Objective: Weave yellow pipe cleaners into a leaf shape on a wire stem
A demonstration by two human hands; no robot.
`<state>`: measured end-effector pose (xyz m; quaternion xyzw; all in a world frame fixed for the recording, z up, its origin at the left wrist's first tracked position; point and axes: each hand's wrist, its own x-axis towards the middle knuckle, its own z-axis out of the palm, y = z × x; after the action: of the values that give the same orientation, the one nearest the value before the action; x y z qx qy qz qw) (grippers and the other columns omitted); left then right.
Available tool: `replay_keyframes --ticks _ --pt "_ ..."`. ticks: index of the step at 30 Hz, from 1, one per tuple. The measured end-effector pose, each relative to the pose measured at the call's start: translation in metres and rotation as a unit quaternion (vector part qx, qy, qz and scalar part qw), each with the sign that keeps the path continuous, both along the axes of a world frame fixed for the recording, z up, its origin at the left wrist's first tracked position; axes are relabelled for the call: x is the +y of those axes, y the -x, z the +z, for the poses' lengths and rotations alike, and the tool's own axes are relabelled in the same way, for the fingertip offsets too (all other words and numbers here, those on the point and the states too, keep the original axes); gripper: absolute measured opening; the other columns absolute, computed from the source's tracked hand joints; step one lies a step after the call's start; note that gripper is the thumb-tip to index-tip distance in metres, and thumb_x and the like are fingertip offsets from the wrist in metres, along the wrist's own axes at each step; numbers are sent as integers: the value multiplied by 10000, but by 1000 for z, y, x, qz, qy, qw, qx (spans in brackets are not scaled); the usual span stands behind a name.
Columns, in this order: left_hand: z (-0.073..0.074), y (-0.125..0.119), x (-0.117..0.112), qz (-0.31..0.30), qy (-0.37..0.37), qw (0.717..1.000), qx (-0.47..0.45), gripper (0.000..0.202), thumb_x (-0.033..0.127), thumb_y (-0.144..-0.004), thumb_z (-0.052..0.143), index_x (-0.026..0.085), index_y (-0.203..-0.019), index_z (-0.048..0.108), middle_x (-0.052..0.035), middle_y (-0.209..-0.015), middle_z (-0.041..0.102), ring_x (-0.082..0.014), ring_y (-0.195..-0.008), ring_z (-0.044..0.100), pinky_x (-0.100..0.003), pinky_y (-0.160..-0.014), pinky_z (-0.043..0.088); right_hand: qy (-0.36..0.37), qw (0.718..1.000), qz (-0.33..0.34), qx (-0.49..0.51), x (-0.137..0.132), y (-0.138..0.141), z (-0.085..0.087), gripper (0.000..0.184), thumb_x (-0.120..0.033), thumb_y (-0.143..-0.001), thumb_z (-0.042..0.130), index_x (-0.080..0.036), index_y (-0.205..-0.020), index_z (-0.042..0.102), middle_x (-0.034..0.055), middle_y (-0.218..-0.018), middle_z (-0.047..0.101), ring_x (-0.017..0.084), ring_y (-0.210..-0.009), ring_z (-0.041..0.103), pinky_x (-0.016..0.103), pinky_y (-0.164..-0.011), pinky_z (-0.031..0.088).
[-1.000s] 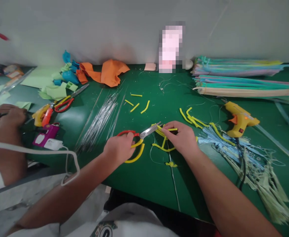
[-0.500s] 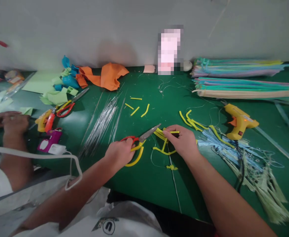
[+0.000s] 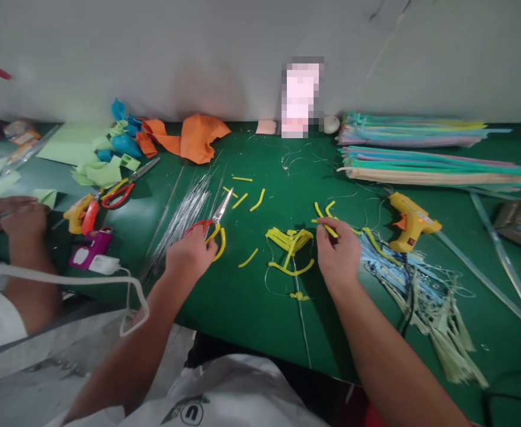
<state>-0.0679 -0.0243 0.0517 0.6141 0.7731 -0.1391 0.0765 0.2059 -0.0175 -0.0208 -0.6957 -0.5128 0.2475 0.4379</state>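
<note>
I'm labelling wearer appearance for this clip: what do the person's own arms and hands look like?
Both forearms are bare. The left hand and right hand wear no gloves; no ring, watch or bracelet is visible. A white shirt with a dark round logo shows at the lower edge.

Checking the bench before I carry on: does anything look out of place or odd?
The yellow glue gun sits against the pale blue fringe, its cord trailing across the strands; that might snag them. Short yellow pieces lie scattered beyond the scissors.
</note>
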Motion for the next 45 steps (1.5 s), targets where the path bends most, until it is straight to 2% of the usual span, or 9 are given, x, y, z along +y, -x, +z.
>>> replay_keyframes --ticks 5,11,14,20,26,31,37,40,45 --pt "1 5 8 4 14 1000 8 423 403 -893 410 186 -1232 542 -131 -1042 696 -300 -915 673 -357 -722 479 29 997 38 -61 2 -4 7 367 -422 -842 554 -205 -1112 675 53 -877 608 153 -587 508 343 -620 458" --pt "4 3 -6 -63 -116 991 33 391 445 -923 410 160 -1063 637 -130 -1030 679 -272 -983 639 -331 -764 476 -73 997 -23 -20 -4 -2 20 314 -386 -861 553 -195 -1086 659 56 -893 542 157 -681 509 316 -646 464" --pt "-1 -21 -7 -128 -187 972 -69 357 414 -935 442 162 -1110 624 -105 -1058 681 -232 -985 637 -329 -821 486 -89 995 -15 -35 -5 -3 20 238 -334 -874 527 -188 -1017 649 40 -822 553 157 -659 504 307 -624 446" --pt "-34 -96 22 -332 -162 899 -234 310 408 -881 563 149 -1037 633 -95 -1047 656 -243 -1009 589 -380 -861 484 -9 978 100 -185 1 -7 9 232 -221 -828 538 -172 -985 703 96 -943 631 199 -746 578 348 -717 470" --pt "-55 -119 40 -363 -160 887 -235 240 283 -776 638 165 -984 648 -87 -933 608 -249 -903 548 -382 -765 470 4 954 140 -265 1 -6 5 266 -207 -824 549 -163 -1017 728 122 -930 648 273 -877 597 386 -759 471" --pt "-62 -112 42 -320 -184 866 -337 189 194 -713 639 167 -901 645 -56 -850 602 -199 -805 548 -341 -731 472 -2 972 112 -207 6 -6 4 264 -184 -830 519 -163 -1014 708 108 -926 662 250 -852 615 374 -740 493" --pt "-62 -106 42 -307 -221 781 -496 232 119 -732 574 184 -950 614 -27 -871 564 -112 -710 558 -243 -646 481 -100 986 72 -114 7 -2 12 223 -277 -847 553 -170 -978 698 109 -960 668 250 -939 607 400 -850 478" --pt "-60 -105 39 -330 -262 749 -512 265 98 -730 561 188 -975 608 -26 -852 552 -121 -731 558 -247 -655 488 3 995 96 12 6 -1 15 218 -344 -837 581 -176 -896 705 65 -831 678 198 -754 607 335 -692 476" --pt "-59 -106 37 -363 -294 729 -500 259 99 -743 544 185 -982 601 -38 -850 551 -141 -760 561 -267 -662 495 155 961 154 170 7 -7 19 267 -443 -769 663 -177 -767 689 -16 -590 564 127 -540 495 274 -526 367"
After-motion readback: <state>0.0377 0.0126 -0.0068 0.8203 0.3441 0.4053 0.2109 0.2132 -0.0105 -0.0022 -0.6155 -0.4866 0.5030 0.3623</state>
